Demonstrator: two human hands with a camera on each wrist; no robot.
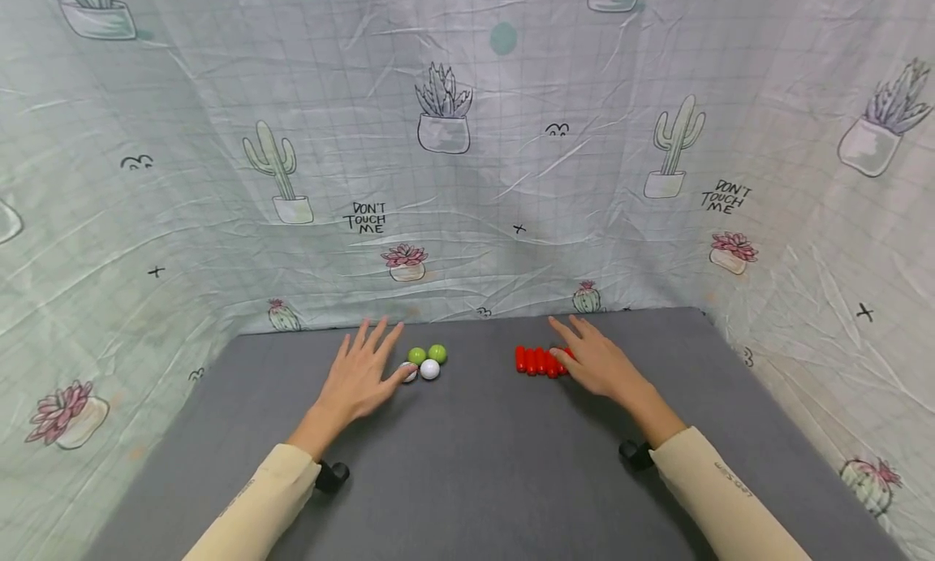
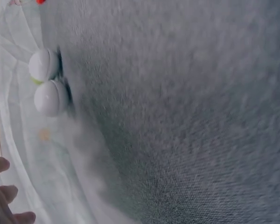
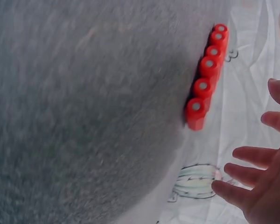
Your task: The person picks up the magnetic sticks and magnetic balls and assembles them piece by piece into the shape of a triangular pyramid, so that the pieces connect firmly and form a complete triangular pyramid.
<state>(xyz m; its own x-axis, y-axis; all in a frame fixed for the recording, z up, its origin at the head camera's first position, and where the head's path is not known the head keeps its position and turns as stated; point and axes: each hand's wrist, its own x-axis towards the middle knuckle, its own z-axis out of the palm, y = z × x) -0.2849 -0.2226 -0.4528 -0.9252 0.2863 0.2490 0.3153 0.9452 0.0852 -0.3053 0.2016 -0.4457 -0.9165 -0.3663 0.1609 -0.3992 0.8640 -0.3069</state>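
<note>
Two green balls [image 1: 427,355] and two white balls [image 1: 429,369] lie close together on the grey tabletop. Just left of them is my left hand [image 1: 356,379], its fingers spread and its thumb in front of the left white ball. In the left wrist view, the white balls [image 2: 50,98] show a seam, and one hides most of a green ball. A row of several short red rods [image 1: 536,360] lies side by side; my right hand [image 1: 601,364] hovers over its right end, fingers extended, holding nothing. The rods [image 3: 203,87] show grey round spots on their ends in the right wrist view.
A cactus-print cloth [image 1: 482,179] hangs behind the grey tabletop [image 1: 467,463] and along both sides. Dark camera mounts [image 1: 333,476] sit at both wrists, beside the cream sleeves [image 1: 256,504].
</note>
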